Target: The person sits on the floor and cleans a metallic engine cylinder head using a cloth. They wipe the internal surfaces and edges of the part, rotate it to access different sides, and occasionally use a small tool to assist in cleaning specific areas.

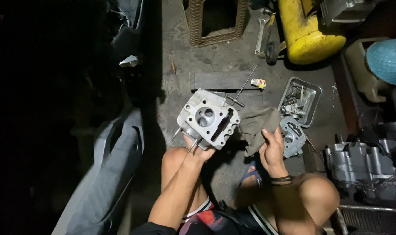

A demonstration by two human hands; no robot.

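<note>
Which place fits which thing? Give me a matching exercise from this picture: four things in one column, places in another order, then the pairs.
Things:
1. cylinder head
2. grey rag
3. metal tray
4. yellow tank

Places:
A. top of the picture, on the floor
B. held up by the left hand
C. on the floor, holding small parts
D. gripped in the right hand

Pairs: 1-B, 2-D, 3-C, 4-A

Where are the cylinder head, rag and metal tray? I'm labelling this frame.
cylinder head [208,119]: head view, machined flat face.
rag [255,124]: head view, middle of the cloth.
metal tray [316,95]: head view, right rim.
</note>
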